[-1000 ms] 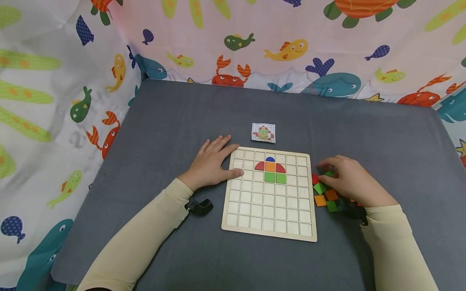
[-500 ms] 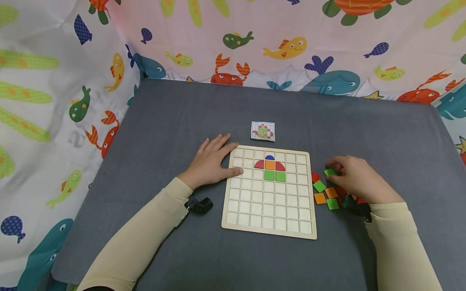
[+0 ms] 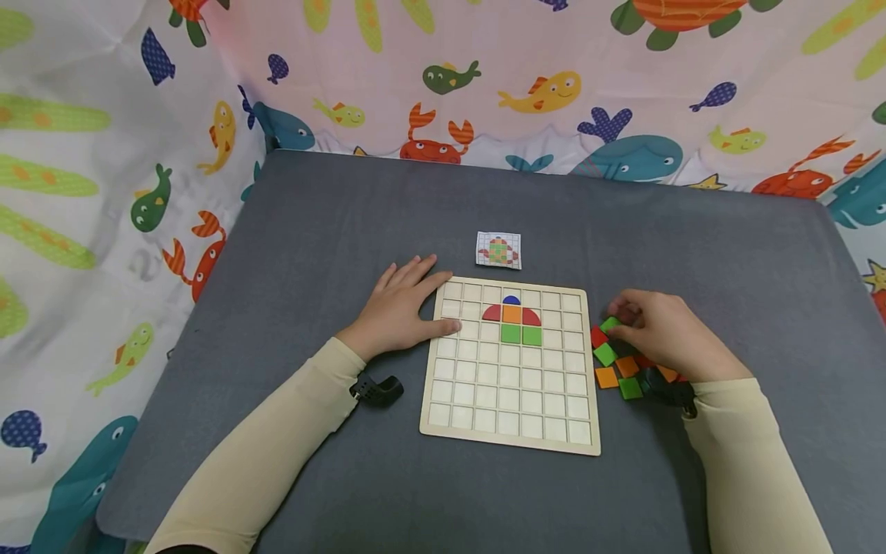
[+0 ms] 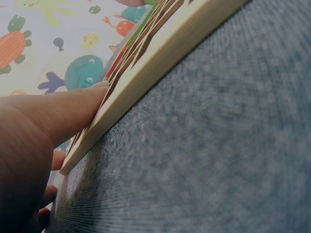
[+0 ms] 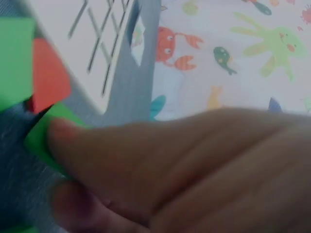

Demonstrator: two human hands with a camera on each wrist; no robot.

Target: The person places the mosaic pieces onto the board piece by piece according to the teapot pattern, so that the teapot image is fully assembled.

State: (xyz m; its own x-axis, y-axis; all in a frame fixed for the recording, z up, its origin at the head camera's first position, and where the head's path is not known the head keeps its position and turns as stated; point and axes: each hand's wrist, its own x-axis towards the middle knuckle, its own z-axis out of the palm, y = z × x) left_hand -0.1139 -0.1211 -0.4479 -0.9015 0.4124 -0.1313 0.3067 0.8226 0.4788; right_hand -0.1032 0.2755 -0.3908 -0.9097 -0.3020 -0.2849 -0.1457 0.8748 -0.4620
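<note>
At the left edge of the pale wooden grid board (image 3: 510,400) on the grey desk (image 3: 360,208), the left hand (image 3: 398,317) rests spread, thumb over the rim. Right of it, the right hand (image 3: 667,335) pinches a green square tile (image 3: 610,325) beside a red one (image 3: 598,337).

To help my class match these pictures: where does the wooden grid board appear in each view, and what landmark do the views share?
Head: the wooden grid board lies below and slightly right of centre.
Left wrist: its pale edge slants from lower left to the top.
Right wrist: one corner part shows at upper left.
Shared landmark: the sea-animal cloth.
</note>
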